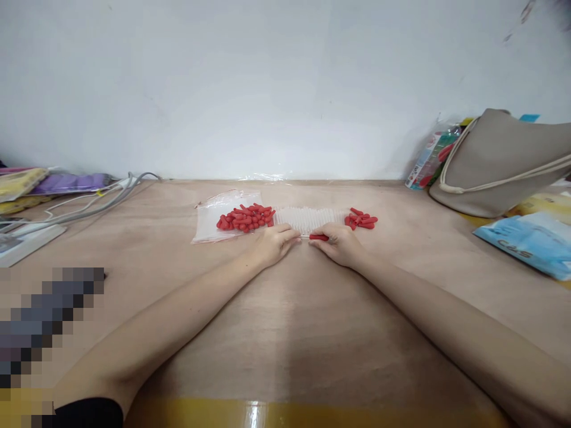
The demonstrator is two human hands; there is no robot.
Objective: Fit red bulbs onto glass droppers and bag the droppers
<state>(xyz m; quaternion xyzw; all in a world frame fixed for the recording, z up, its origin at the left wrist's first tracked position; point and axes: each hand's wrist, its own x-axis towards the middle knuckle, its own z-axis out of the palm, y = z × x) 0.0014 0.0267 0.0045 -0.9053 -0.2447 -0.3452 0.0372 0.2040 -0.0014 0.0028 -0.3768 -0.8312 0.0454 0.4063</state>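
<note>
Just in front of a row of thin clear sticks [307,219], my two hands nearly meet. My right hand [342,245] is closed on a small red cap-like piece [318,237], its thumb below. My left hand [277,242] pinches a thin clear stick [305,236], whose short visible length points at the red piece. Whether the two touch is too small to make out. Left of the row, a heap of red pieces [245,219] lies on a clear plastic bag [209,223]. A smaller group of red pieces [366,220] lies by the right end.
A grey drawstring bag [504,160], a plastic-wrapped bottle [430,157] and a blue tissue pack [529,244] stand at the right. Cables [104,202] and purple packs [71,183] lie at the left. A white wall [285,89] closes off the table's back.
</note>
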